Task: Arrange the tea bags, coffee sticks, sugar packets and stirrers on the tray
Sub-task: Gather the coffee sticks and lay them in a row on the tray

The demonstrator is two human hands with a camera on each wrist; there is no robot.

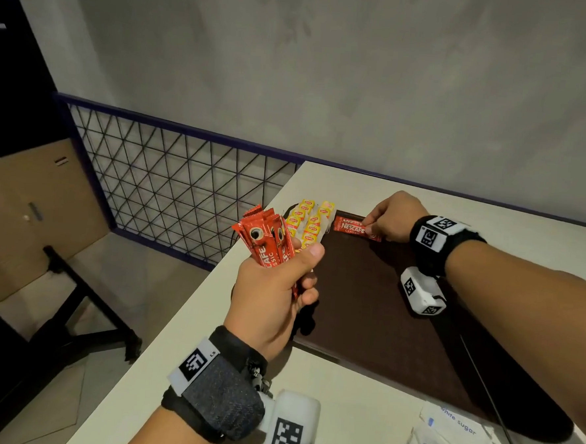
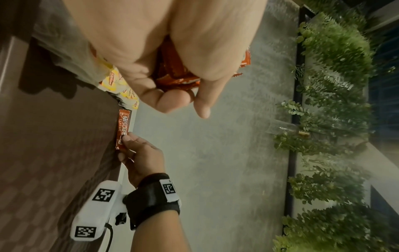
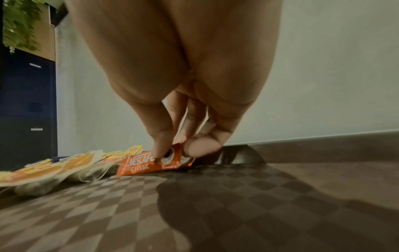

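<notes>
Black wristbands (image 1: 444, 243) with white tags

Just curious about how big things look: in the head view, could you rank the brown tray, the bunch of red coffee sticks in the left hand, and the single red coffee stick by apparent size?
1. Dark brown checkered tray, clearly largest.
2. Bunch of red coffee sticks gripped in the left hand; nearer the camera, so somewhat inflated.
3. Single red coffee stick pinched by the right hand, smallest.
</notes>
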